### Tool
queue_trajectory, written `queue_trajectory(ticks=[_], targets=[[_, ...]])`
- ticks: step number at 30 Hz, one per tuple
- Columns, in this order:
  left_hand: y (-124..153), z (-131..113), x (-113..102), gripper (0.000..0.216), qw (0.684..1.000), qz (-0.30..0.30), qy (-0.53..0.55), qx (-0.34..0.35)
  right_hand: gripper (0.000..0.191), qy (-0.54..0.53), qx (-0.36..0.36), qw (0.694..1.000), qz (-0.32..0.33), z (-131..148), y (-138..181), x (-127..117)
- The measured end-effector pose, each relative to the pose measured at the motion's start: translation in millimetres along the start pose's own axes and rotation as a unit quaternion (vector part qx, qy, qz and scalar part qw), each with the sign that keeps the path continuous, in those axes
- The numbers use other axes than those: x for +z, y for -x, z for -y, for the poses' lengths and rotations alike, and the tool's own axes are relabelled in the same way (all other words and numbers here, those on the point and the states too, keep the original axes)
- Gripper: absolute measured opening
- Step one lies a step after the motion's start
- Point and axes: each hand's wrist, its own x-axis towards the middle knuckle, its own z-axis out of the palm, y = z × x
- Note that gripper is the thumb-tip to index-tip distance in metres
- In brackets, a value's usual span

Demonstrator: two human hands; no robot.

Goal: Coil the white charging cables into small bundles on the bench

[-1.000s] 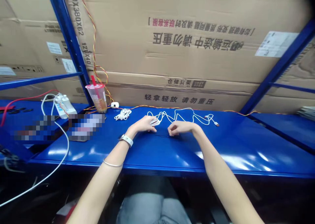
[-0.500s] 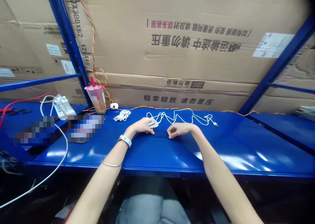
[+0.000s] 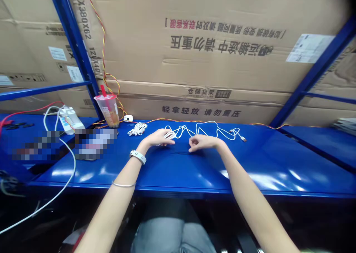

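Observation:
A white USB charging cable [image 3: 207, 123] lies in loose loops on the blue shelf, its plug [image 3: 243, 138] at the right end. The other part of it is wound into a small coil [image 3: 170, 135] held in my left hand [image 3: 158, 137], whose thumb stretches out to the right. Just right of it, my right hand [image 3: 201, 143] is closed, fingertips pinched low over the shelf; whatever they hold is hidden. Between the hands a thin dark line [image 3: 180, 153] shows on the surface, too faint to identify. A bundled white cable [image 3: 137, 129] rests left of my left hand.
A lidded drink cup [image 3: 108, 110] with a red straw stands at the back left, beside a small white case [image 3: 128, 118]. A blurred-out phone-like object [image 3: 96, 143] and a white power strip [image 3: 71, 120] lie further left. Cardboard [image 3: 217, 75] walls the back between blue posts.
My left hand has shifted slightly up and left with the coil, its thumb now extended. My right hand has lifted a little from the shelf, leaving a wider gap above the dark line.

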Motion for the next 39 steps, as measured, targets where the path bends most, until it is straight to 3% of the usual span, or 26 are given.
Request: queue_trajectory(ticks=[4,7,10,14,19,27,33,39], targets=[[-8.0,-2.5,6.6,0.031,0.972,-0.088,0.216,-0.038,0.03,-0.039,-0.055,0.986,-0.15,8.3,-9.3,8.8],[-13.4,-5.2,14.2,0.038,0.916,-0.093,0.383,-0.08,0.029,-0.054,-0.096,0.963,-0.245,18.6,-19.4,20.9],[-15.9,-6.7,20.6,0.043,0.891,-0.079,0.438,-0.093,0.027,-0.08,-0.112,0.948,-0.287,26.9,-28.1,33.8],[-16.1,-7.2,25.3,0.037,0.883,-0.071,0.457,-0.08,0.023,-0.097,-0.121,0.938,-0.309,29.6,-35.0,44.8],[-14.8,-10.5,28.8,0.025,0.882,-0.085,0.459,-0.064,0.021,-0.044,-0.088,0.936,-0.338,29.8,-36.2,49.0],[-15.7,-6.7,32.3,0.012,0.892,-0.093,0.441,-0.046,0.021,-0.04,-0.058,0.944,-0.323,33.7,-34.4,49.2],[-15.5,-3.8,34.8,0.015,0.918,-0.098,0.381,-0.039,0.027,-0.109,-0.018,0.954,-0.279,31.1,-33.6,47.9],[-16.2,-8.6,40.8,0.014,0.921,-0.126,0.366,-0.048,0.018,-0.102,-0.011,0.956,-0.274,35.3,-31.8,49.4]])
